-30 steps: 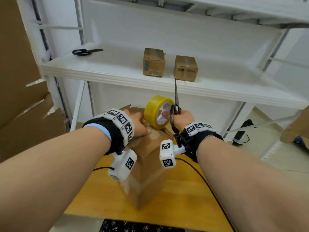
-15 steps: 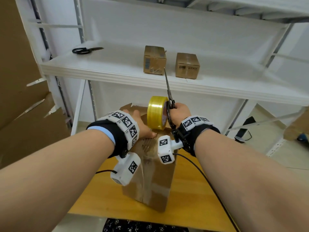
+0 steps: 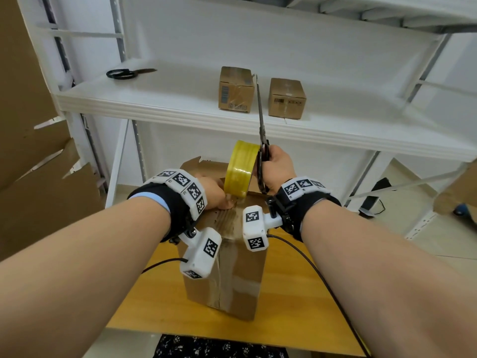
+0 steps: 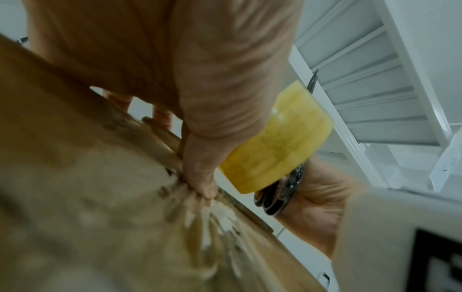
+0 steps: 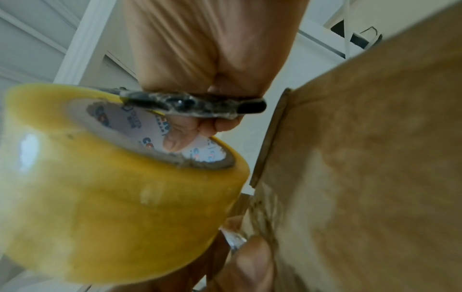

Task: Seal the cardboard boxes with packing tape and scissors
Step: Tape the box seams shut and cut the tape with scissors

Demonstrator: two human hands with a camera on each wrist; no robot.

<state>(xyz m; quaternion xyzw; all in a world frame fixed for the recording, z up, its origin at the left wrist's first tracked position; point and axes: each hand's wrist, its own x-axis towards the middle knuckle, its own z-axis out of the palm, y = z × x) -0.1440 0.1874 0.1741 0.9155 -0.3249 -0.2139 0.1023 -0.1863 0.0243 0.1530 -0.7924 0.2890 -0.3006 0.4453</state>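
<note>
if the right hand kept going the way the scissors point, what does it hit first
Probably the white shelf's front edge: the right hand holds the scissors blades up, toward it. Depth unclear.

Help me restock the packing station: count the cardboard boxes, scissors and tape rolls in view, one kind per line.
Cardboard boxes: 3, the one being taped on the table, two small ones on the shelf.
Scissors: 2, one pair in the right hand, one on the shelf.
Tape rolls: 1.
Total: 6.

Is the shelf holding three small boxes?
No, the shelf holds only two small boxes, plus a pair of scissors.
</note>
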